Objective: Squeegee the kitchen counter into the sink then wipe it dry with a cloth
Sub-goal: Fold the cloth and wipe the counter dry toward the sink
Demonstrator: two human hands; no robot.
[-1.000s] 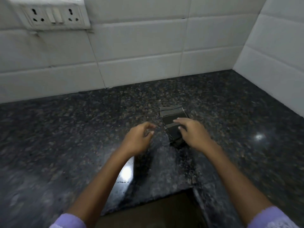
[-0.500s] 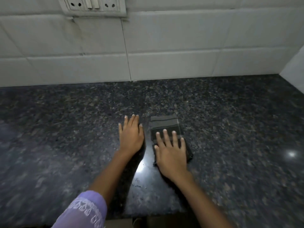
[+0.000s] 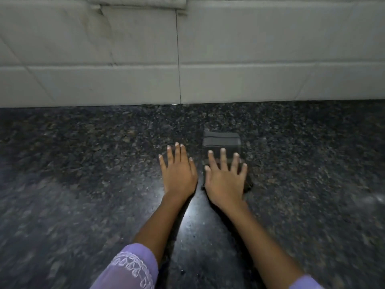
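- Head view: a dark speckled stone bench (image 3: 83, 163) fills the lower two thirds of the frame, meeting a wall of pale tiles (image 3: 270, 59) along the top. The underside of a white fitting (image 3: 135, 2) shows at the top edge, left of centre. The picture is blurred toward its edges.
- A folded dark cloth (image 3: 221, 141) lies flat on the bench just right of centre. Its long axis runs from the person toward the wall, and its far end pokes out beyond the fingertips.
- The right hand (image 3: 226, 178) lies palm down on the near part of the cloth with fingers spread and straight, pressing rather than gripping.
- The left hand (image 3: 179, 170) rests flat on the bare bench just beside the cloth's left edge, fingers straight, holding nothing. A lilac embroidered sleeve (image 3: 133, 268) shows at the bottom.
- No squeegee and no sink appear in the frame, so this looks like the drying step.
- The relation that matters: the cloth sits directly under the right hand, which is the one placed to drive it. The left hand is beside it, not on it. A sideways stroke would lead with the cloth's long edge and cover more bench than a push toward the wall.
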